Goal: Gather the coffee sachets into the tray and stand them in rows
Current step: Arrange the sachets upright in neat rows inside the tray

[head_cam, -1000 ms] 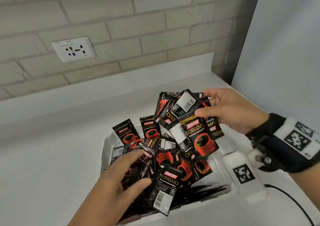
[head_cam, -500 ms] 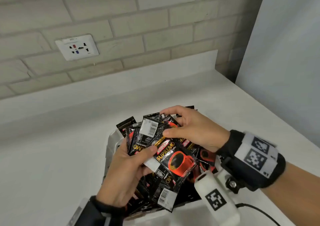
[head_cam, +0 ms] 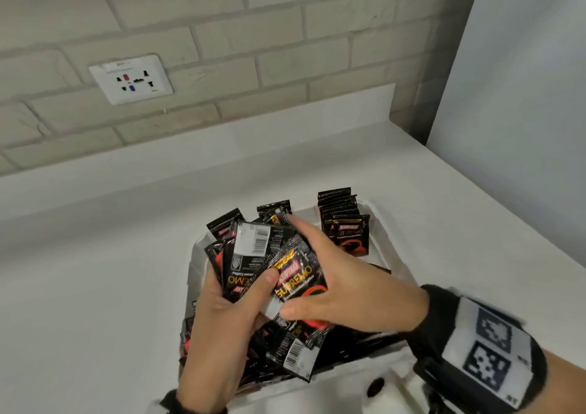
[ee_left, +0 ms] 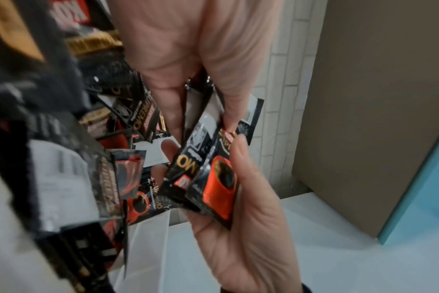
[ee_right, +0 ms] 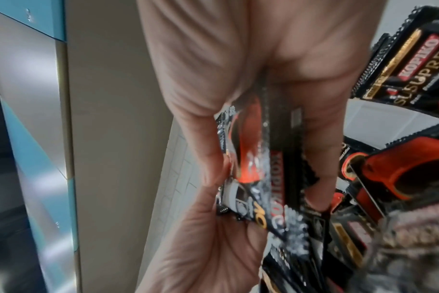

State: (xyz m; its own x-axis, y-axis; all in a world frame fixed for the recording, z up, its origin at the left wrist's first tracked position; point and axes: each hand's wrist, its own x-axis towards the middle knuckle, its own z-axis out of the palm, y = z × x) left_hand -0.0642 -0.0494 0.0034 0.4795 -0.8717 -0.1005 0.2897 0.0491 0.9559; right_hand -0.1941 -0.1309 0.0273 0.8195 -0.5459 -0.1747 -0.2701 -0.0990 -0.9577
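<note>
A white tray (head_cam: 379, 220) sits on the counter, full of black and red coffee sachets. Both hands hold one bundle of sachets (head_cam: 269, 261) above its middle. My left hand (head_cam: 228, 312) grips the bundle from below, thumb pressed on the front sachet. My right hand (head_cam: 336, 287) clasps it from the right, thumb under and fingers over the top. The left wrist view shows the same bundle (ee_left: 213, 170) pinched between both hands. A short row of sachets (head_cam: 344, 223) stands upright at the tray's far right corner. Loose sachets (head_cam: 295, 353) lie under the hands.
The white counter (head_cam: 95, 287) stretches left of the tray. A brick wall with a socket plate (head_cam: 131, 79) rises behind. A pale panel (head_cam: 523, 112) bounds the right side. Each wrist wears a black band with a marker (head_cam: 488, 350).
My right hand brought its fanned sachets down and left to the left hand's bundle; both now clasp one stack. The upright row at the far right came into sight.
</note>
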